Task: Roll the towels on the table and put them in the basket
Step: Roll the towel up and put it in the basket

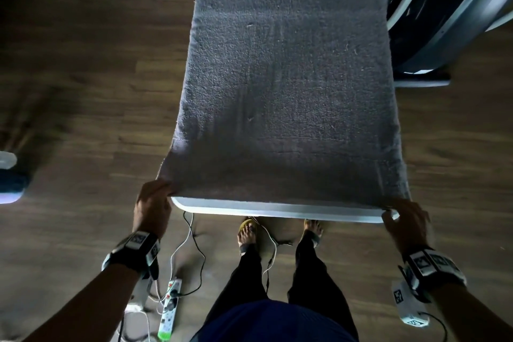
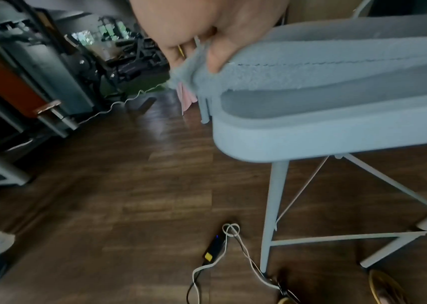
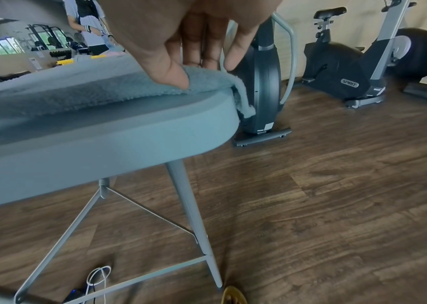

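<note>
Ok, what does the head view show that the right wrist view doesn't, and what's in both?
Only the head view shows the left hand pinching the towel's near left corner, the power strip on the floor, and the towel spread along the table.

Only the right wrist view shows the exercise bike, the table legs, and a second person far off.

Both show the right hand pinching the near right towel corner at the table edge.

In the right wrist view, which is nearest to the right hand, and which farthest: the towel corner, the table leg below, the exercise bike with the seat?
1. Towel corner: pinched by the right hand.
2. Table leg: below, under the table edge.
3. Exercise bike: far right, by the wall.
</note>
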A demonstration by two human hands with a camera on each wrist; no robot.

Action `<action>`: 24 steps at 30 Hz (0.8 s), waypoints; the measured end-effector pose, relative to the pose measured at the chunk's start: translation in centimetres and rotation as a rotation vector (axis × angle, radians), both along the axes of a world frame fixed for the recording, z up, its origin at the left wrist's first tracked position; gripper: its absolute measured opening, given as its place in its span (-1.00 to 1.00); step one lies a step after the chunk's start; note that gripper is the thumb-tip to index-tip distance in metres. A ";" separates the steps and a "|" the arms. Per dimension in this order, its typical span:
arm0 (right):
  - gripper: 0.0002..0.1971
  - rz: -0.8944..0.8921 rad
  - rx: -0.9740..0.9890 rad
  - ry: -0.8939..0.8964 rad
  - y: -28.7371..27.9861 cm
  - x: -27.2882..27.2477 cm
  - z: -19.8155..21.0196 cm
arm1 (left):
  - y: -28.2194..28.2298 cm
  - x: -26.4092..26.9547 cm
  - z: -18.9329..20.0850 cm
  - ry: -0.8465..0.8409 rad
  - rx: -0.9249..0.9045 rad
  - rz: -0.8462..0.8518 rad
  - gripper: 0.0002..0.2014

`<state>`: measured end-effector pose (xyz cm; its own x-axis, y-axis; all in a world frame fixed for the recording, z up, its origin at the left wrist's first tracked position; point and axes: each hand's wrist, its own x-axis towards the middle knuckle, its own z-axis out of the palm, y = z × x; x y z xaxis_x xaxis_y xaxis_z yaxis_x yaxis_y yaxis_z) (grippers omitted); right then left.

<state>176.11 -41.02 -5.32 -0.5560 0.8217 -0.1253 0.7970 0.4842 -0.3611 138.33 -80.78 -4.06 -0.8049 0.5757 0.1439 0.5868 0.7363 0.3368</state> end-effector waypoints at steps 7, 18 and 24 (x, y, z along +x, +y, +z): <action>-0.64 0.039 0.116 -0.016 0.9 0.0 -0.2 | -1.3 0.3 -1.7 -0.050 -0.044 0.028 -0.64; -0.81 -0.118 0.104 -0.144 2.6 -2.6 1.0 | 3.3 -2.0 -0.1 -0.119 -0.224 0.365 -0.68; -0.62 0.103 0.037 0.002 0.2 -1.2 -1.5 | 3.8 2.9 -2.6 -0.052 -0.117 -0.103 -0.62</action>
